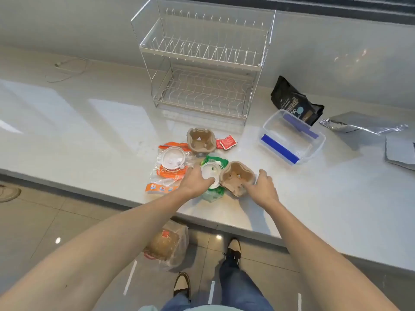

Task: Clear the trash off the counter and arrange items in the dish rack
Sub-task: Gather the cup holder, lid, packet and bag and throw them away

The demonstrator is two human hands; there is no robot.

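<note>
Trash lies near the counter's front edge. My left hand [195, 181] grips a white plastic lid [209, 172] lying on a green wrapper [213, 194]. My right hand [263, 187] holds the right side of a brown pulp cup carrier [235, 177], tilted up beside the lid. A second pulp carrier [200, 139] sits farther back, with red sauce packets [226, 142] to its right. At the left, an orange and clear wrapper [167, 173] bears another white lid [173, 158]. The two-tier wire dish rack [203, 70] stands empty at the back.
A clear plastic box with blue clips [292, 138] sits right of the trash. Behind it are a black pouch [294, 102] and a silver foil bag [361, 123]. A bag of trash [168, 243] stands on the floor below the counter edge, by my feet. A white cable [67, 70] lies far left.
</note>
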